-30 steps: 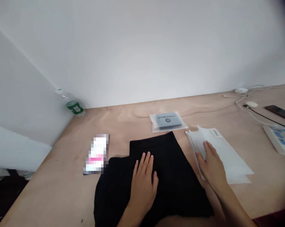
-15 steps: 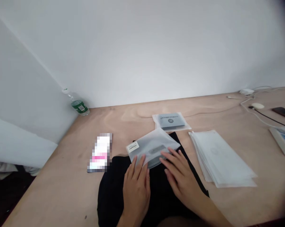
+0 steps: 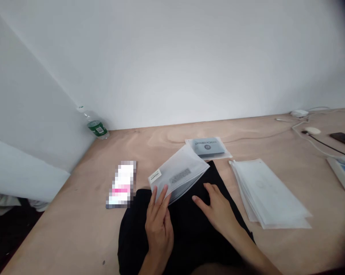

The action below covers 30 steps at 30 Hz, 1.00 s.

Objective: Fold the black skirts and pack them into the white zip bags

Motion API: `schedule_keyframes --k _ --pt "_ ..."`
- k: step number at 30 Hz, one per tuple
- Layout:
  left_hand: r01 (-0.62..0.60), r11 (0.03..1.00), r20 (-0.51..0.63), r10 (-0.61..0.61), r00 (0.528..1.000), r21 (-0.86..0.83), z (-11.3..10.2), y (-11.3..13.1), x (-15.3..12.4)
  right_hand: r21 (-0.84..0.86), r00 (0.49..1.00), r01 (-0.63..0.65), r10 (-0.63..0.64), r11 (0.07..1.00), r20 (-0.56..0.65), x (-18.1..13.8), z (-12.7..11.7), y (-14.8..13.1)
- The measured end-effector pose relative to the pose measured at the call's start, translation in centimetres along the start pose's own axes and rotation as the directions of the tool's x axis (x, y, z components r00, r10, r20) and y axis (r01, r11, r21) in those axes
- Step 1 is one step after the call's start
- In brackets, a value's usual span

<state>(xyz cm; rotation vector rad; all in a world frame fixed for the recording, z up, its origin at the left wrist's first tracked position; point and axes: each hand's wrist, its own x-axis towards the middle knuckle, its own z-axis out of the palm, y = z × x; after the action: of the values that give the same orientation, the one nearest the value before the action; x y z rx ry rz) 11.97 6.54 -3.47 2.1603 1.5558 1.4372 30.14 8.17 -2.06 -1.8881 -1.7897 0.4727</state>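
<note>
A folded black garment lies on the wooden table in front of me. My left hand holds the near edge of a frosted plastic zip bag with a white label, lifted and tilted above the garment's far end. My right hand rests on the garment just right of the bag, fingers spread and apart from the bag. A stack of empty frosted bags lies to the right. A packed bag with a dark item lies beyond the garment.
A plastic bottle lies in the far left corner by the wall. A blurred-out flat object lies left of the garment. Cables, a white mouse, a dark phone and a power strip sit at the right.
My right hand took a bag from the right stack and brought it over the garment; it has let go, and my left hand now holds the bag, tilted up further.
</note>
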Motion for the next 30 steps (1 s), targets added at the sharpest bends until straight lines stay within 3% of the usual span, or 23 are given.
schedule_keyframes --k 6,10,13,17,19,23,26,30 --pt "0.057 0.998 -0.002 -0.057 0.998 0.014 0.1 0.0 0.1 0.304 0.985 -0.112 0.066 0.946 0.157 0.4 0.1 -0.5" --pt "0.048 0.998 -0.018 -0.047 0.999 0.03 -0.2 0.1 0.4 0.513 0.98 -0.201 0.172 0.834 0.105 0.2 0.6 -0.4" --pt "0.056 0.996 -0.008 -0.056 0.998 0.074 -0.5 0.2 0.9 0.7 0.954 -0.281 0.268 0.656 0.131 -0.8 -0.6 0.0" --pt "0.083 0.984 0.055 -0.093 0.994 0.159 -0.6 0.4 1.7 0.795 0.839 -0.542 0.231 0.271 0.493 -2.9 -4.1 0.8" --pt "0.086 0.979 0.079 -0.102 0.992 0.183 -0.4 0.5 1.9 0.778 0.777 -0.618 0.241 0.116 0.581 -3.8 -5.3 0.9" --pt "0.063 0.981 0.115 -0.084 0.99 0.181 0.1 0.9 1.9 0.737 0.694 -0.675 0.302 -0.047 0.654 -4.1 -4.8 -0.1" --pt "0.035 0.987 0.195 -0.065 0.979 0.156 0.2 1.4 1.5 0.753 0.696 -0.644 0.305 -0.133 0.649 -3.0 -3.1 -1.3" --pt "-0.027 0.984 0.282 -0.023 0.959 0.174 0.2 2.5 1.3 0.854 0.754 -0.454 0.401 -0.253 0.52 -1.7 -1.9 -2.4"
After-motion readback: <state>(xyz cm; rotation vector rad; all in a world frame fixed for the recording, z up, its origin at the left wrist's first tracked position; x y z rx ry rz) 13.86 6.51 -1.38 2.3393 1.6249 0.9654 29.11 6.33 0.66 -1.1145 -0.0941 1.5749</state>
